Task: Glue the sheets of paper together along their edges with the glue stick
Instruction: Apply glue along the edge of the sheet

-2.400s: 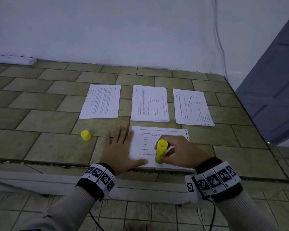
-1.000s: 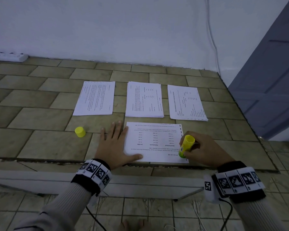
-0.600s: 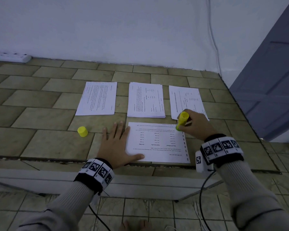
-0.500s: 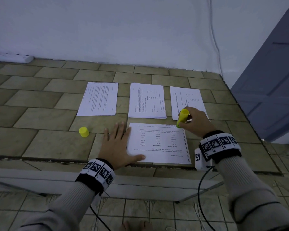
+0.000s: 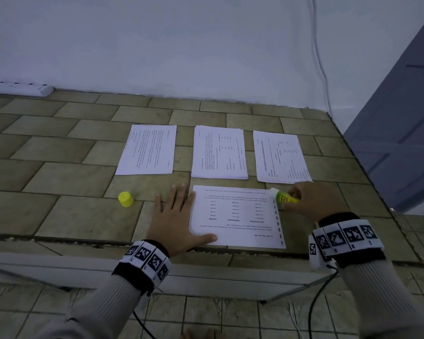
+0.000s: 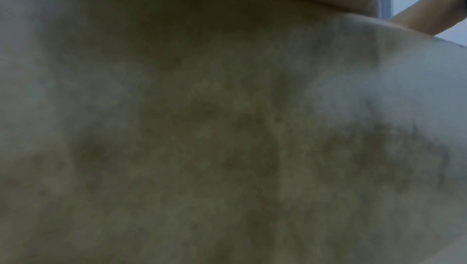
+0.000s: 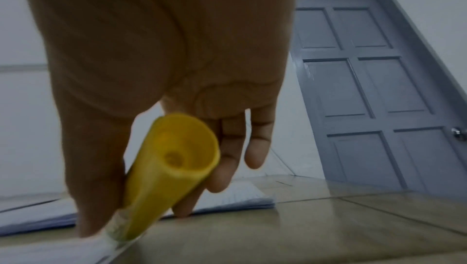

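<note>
- Leftmost, the cap (image 5: 125,199) stands on the tiles (image 5: 59,211), well apart from the work, at about 9 o'clock from the sheet (image 5: 235,216)
- Next, the left hand (image 5: 174,221) lies flat with fingers spread; its thumb presses the sheet's near-left corner and the fingers run along the left edge; the left wrist view is only a blur of tile
- The sheet lies near the ledge's front edge, its long axis running 9 to 3 o'clock, text upside down to the person
- Beyond it, at 12 o'clock, three piles (image 5: 219,152) sit in a row, apart from it and from each other
- At the sheet's far-right corner, roughly 1 o'clock from its middle, the glue stick (image 5: 283,196) is tilted low, its white tip on or just at that corner, its body pointing back toward 3 o'clock
- The right hand (image 5: 311,201) pinches the stick (image 7: 161,178) between thumb and fingers, just off the sheet's right side; the little finger hangs free in the wrist view
- Likely the next stroke turns on this: the far edge runs from the tip toward 9 o'clock, so the stick would be drawn leftward along it while the left hand anchors the opposite end
</note>
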Available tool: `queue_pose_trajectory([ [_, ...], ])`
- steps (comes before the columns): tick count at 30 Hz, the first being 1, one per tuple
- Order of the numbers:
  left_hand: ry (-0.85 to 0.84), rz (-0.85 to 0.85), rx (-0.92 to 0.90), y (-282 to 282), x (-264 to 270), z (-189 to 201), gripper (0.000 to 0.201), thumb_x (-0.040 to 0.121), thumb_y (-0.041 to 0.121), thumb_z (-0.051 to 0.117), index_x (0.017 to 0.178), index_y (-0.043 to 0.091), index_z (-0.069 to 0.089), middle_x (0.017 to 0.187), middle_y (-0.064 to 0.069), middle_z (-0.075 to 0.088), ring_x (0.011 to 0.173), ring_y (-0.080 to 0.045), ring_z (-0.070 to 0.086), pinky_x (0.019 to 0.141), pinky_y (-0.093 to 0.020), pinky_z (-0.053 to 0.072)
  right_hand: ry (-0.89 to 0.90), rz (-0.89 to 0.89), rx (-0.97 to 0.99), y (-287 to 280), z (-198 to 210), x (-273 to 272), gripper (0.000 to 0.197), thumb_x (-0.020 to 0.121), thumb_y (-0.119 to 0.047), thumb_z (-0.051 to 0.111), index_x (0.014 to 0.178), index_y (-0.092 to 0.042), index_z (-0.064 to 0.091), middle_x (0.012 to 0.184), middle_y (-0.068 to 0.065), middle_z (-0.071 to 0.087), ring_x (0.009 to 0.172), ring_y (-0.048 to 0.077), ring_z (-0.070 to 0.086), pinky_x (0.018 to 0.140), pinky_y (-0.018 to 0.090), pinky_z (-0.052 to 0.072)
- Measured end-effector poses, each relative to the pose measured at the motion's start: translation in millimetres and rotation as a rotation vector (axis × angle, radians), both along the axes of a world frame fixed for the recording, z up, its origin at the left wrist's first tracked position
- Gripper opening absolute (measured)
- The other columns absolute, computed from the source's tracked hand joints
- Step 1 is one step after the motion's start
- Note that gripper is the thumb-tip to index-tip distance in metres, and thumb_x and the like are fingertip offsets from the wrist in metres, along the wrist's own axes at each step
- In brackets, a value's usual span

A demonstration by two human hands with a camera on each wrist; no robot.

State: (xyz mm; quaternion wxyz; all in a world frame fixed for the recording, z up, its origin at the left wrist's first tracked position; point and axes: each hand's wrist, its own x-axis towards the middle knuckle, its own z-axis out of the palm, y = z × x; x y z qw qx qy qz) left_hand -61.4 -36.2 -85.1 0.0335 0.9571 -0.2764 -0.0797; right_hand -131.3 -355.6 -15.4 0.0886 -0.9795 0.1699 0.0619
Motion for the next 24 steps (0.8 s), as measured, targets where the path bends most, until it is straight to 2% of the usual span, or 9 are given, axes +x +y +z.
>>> queue_pose_trajectory([
  [3, 0.007, 0.001, 0.007, -0.8, -0.2, 1.0, 0.139, 0.047, 0.104, 0.002, 0.156, 0.018, -0.003, 0.162, -0.007, -0.016, 0.148, -0.025, -0.019, 0.117, -0.058, -0.009, 0.039, -0.003, -0.010, -2.1, -2.5, -6.6, 0.026, 0.082, -0.044, 0.067, 0.091, -0.021, 0.061, 0.083, -0.002, 0.059, 0.076, 0.014, 0.056, 0.066, 0.027, 0.041],
  [6, 0.006, 0.002, 0.029, -0.9, -1.1, 3.2, 0.139, 0.045, 0.103, -0.004, 0.155, 0.019, -0.006, 0.162, -0.007, -0.018, 0.148, -0.025, -0.019, 0.117, -0.058, -0.008, -0.149, -0.119, 0.162, -10.9, -2.2, -11.3, 0.023, 0.082, -0.035, 0.069, 0.093, -0.016, 0.060, 0.086, 0.002, 0.062, 0.079, 0.019, 0.059, 0.071, 0.033, 0.047],
  [8, 0.008, 0.002, 0.027, -1.4, -1.5, 3.6, 0.139, 0.044, 0.102, -0.007, 0.155, 0.019, -0.005, 0.162, -0.007, -0.018, 0.148, -0.025, -0.019, 0.117, -0.058, -0.007, -0.261, -0.251, 0.291, -18.9, 0.2, -13.1, 0.022, 0.084, -0.027, 0.069, 0.095, -0.015, 0.055, 0.089, 0.002, 0.060, 0.084, 0.022, 0.058, 0.073, 0.034, 0.046],
  [12, 0.005, -0.003, 0.024, -1.1, -1.1, 3.0, 0.138, 0.046, 0.101, -0.010, 0.156, 0.018, -0.004, 0.162, -0.008, -0.016, 0.148, -0.026, -0.018, 0.118, -0.058, -0.007, -0.352, -0.427, 0.336, -35.5, -4.6, -12.6, 0.035, 0.081, -0.024, 0.071, 0.107, -0.003, 0.057, 0.091, 0.009, 0.059, 0.087, 0.029, 0.058, 0.063, 0.029, 0.038],
  [17, -0.007, -0.010, 0.016, -0.2, -0.4, 0.3, 0.136, 0.048, 0.101, -0.009, 0.156, 0.018, -0.002, 0.162, -0.009, -0.014, 0.149, -0.026, -0.015, 0.117, -0.058, -0.007, -0.358, -0.479, 0.334, -37.5, -6.1, -15.4, 0.045, 0.084, -0.016, 0.070, 0.122, 0.000, 0.051, 0.114, 0.019, 0.060, 0.104, 0.034, 0.056, 0.081, 0.036, 0.040],
  [20, -0.015, -0.013, 0.008, 0.3, 0.2, -1.2, 0.134, 0.051, 0.100, -0.009, 0.156, 0.017, 0.000, 0.163, -0.009, -0.012, 0.149, -0.027, -0.014, 0.117, -0.058, -0.007, -0.347, -0.494, 0.337, -36.1, -5.1, -15.1, 0.045, 0.084, -0.017, 0.070, 0.122, 0.000, 0.051, 0.115, 0.021, 0.060, 0.105, 0.036, 0.056, 0.084, 0.040, 0.042],
  [22, -0.020, -0.016, 0.019, 0.3, 0.6, -2.5, 0.133, 0.052, 0.100, -0.010, 0.156, 0.017, -0.001, 0.162, -0.010, -0.013, 0.149, -0.027, -0.014, 0.117, -0.058, -0.007, -0.320, -0.501, 0.323, -33.2, -1.0, -16.8, 0.035, 0.085, -0.021, 0.070, 0.108, 0.001, 0.056, 0.102, 0.021, 0.063, 0.094, 0.035, 0.059, 0.079, 0.040, 0.044],
  [23, -0.022, -0.018, 0.019, 0.1, 0.7, -2.6, 0.132, 0.053, 0.100, -0.009, 0.156, 0.017, -0.002, 0.162, -0.010, -0.014, 0.149, -0.028, -0.014, 0.117, -0.058, -0.007, -0.261, -0.487, 0.292, -30.6, 1.3, -19.4, 0.029, 0.086, -0.026, 0.069, 0.091, 0.000, 0.058, 0.086, 0.019, 0.062, 0.079, 0.031, 0.058, 0.072, 0.037, 0.043],
  [24, -0.023, -0.018, 0.013, 0.2, 0.7, -2.9, 0.133, 0.053, 0.100, -0.009, 0.156, 0.016, -0.002, 0.162, -0.010, -0.014, 0.149, -0.028, -0.014, 0.117, -0.058, -0.007, -0.181, -0.472, 0.255, -27.0, 3.0, -22.5, 0.034, 0.087, -0.031, 0.066, 0.073, -0.003, 0.054, 0.070, 0.014, 0.057, 0.065, 0.025, 0.053, 0.063, 0.033, 0.039],
])
